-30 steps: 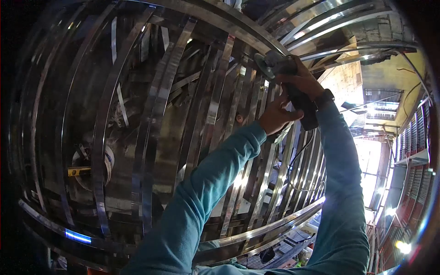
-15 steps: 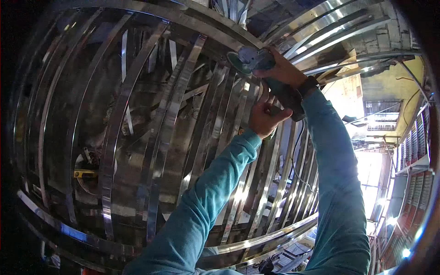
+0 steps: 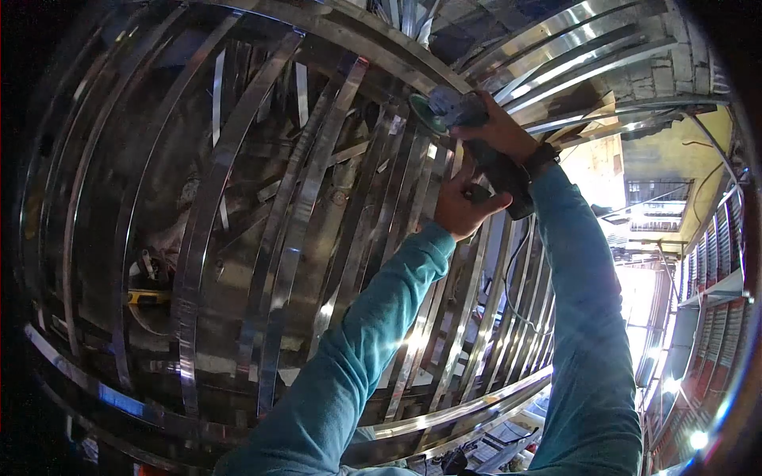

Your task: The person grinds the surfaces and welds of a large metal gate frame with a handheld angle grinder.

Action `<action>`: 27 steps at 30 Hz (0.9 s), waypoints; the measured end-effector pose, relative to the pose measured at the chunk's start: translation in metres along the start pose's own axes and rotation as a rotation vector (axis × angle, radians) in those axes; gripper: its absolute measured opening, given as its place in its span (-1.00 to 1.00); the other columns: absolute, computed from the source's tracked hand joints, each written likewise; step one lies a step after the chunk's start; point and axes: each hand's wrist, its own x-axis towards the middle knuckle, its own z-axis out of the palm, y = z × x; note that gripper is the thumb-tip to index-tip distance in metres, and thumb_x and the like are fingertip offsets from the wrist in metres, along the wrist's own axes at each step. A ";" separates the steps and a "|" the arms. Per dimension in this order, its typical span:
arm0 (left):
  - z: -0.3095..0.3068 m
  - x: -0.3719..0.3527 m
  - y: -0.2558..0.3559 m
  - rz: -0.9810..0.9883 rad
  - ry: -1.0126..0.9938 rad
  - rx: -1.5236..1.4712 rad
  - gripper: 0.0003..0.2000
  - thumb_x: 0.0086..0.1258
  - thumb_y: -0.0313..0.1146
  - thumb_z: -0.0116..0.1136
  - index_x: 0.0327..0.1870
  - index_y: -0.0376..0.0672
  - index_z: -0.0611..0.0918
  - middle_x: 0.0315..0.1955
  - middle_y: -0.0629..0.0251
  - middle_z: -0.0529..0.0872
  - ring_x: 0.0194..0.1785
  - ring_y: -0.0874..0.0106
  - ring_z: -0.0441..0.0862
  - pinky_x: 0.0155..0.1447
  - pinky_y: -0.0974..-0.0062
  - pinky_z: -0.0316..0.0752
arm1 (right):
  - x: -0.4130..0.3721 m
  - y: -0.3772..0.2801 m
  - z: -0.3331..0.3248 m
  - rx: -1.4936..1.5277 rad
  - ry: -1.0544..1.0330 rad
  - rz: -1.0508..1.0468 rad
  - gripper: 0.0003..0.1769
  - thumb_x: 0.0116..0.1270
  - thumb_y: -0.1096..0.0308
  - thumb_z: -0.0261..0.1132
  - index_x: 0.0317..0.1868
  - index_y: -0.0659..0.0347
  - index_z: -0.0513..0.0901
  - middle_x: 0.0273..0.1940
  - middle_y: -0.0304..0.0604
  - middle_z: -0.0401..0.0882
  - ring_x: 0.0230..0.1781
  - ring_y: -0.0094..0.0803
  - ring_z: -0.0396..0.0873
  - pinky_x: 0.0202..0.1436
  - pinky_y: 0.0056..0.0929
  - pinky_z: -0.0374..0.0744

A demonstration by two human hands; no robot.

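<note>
Grinder (image 3: 456, 106), far and right of centre over the metal bars (image 3: 298, 206), apparently being positioned. Its disc (image 3: 424, 116) is at the left end; contact is unclear. Left hand (image 3: 458, 208): half-curled beside the body, grip unclear. Right hand (image 3: 506, 131): clasped round the grinder. Steadying it calls for a firm two-handed hold.

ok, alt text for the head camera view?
Bare right hand grips a dark angle grinder with a round green disc; bare left hand is up against its body. Both sleeves are teal. Behind, long shiny metal bars run in rows.
</note>
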 end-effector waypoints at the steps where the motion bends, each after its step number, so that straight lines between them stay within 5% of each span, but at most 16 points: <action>1: 0.001 0.001 -0.005 0.001 0.000 -0.004 -0.20 0.19 -0.44 0.49 0.45 -0.21 0.28 0.18 0.18 0.59 0.07 0.42 0.63 0.15 0.50 0.56 | -0.002 0.001 -0.001 0.057 -0.009 0.021 0.18 0.07 0.20 0.62 0.53 0.28 0.02 0.19 0.00 0.52 0.16 -0.27 0.52 0.21 -0.35 0.52; 4: 0.007 0.003 -0.005 0.071 0.030 -0.172 -0.21 0.17 -0.41 0.51 0.42 -0.24 0.31 0.04 0.23 0.67 -0.01 0.49 0.64 0.06 0.54 0.56 | -0.006 -0.006 -0.003 -0.100 0.020 0.077 0.19 0.06 0.18 0.62 0.52 0.31 0.02 0.22 0.02 0.50 0.16 -0.24 0.52 0.23 -0.33 0.50; 8: 0.002 0.003 0.001 0.080 0.060 -0.116 -0.08 0.18 -0.40 0.51 0.51 -0.27 0.16 0.13 0.20 0.59 0.00 0.54 0.60 0.04 0.60 0.55 | 0.008 -0.002 -0.003 -0.095 0.024 0.027 0.18 0.06 0.13 0.62 0.51 0.33 0.04 0.25 0.03 0.47 0.21 -0.22 0.49 0.29 -0.34 0.46; 17: -0.004 0.001 0.008 0.084 0.044 -0.152 -0.03 0.15 -0.38 0.54 0.53 -0.29 0.12 0.31 0.02 0.43 0.36 0.32 0.39 0.26 0.44 0.50 | 0.017 -0.002 0.004 -0.266 0.059 -0.047 0.15 0.02 0.00 0.62 0.47 0.30 0.15 0.26 0.02 0.46 0.29 -0.20 0.43 0.38 -0.25 0.40; 20: -0.004 -0.003 0.017 0.019 0.189 -0.171 -0.03 0.12 -0.31 0.57 0.52 -0.28 0.17 0.20 0.06 0.53 0.26 0.35 0.49 0.24 0.41 0.51 | 0.018 -0.009 0.010 -0.218 0.096 -0.045 0.12 0.01 0.01 0.62 0.45 0.30 0.18 0.25 0.04 0.47 0.27 -0.18 0.45 0.38 -0.25 0.41; 24: 0.000 0.001 0.013 0.173 0.223 -0.320 -0.14 0.08 -0.21 0.61 0.41 -0.27 0.39 -0.15 0.27 0.67 -0.07 0.46 0.61 0.16 0.45 0.51 | 0.024 -0.001 0.011 -0.289 0.134 -0.105 0.08 0.03 0.05 0.63 0.42 0.30 0.21 0.23 0.05 0.49 0.24 -0.21 0.47 0.35 -0.27 0.42; 27: -0.005 -0.004 0.015 0.091 0.224 -0.182 -0.12 0.10 -0.24 0.59 0.45 -0.24 0.35 -0.16 0.29 0.67 -0.10 0.52 0.58 0.12 0.51 0.49 | 0.025 0.017 0.009 -0.317 0.157 -0.086 0.04 0.05 0.11 0.62 0.41 0.31 0.23 0.21 0.03 0.51 0.22 -0.25 0.47 0.32 -0.29 0.43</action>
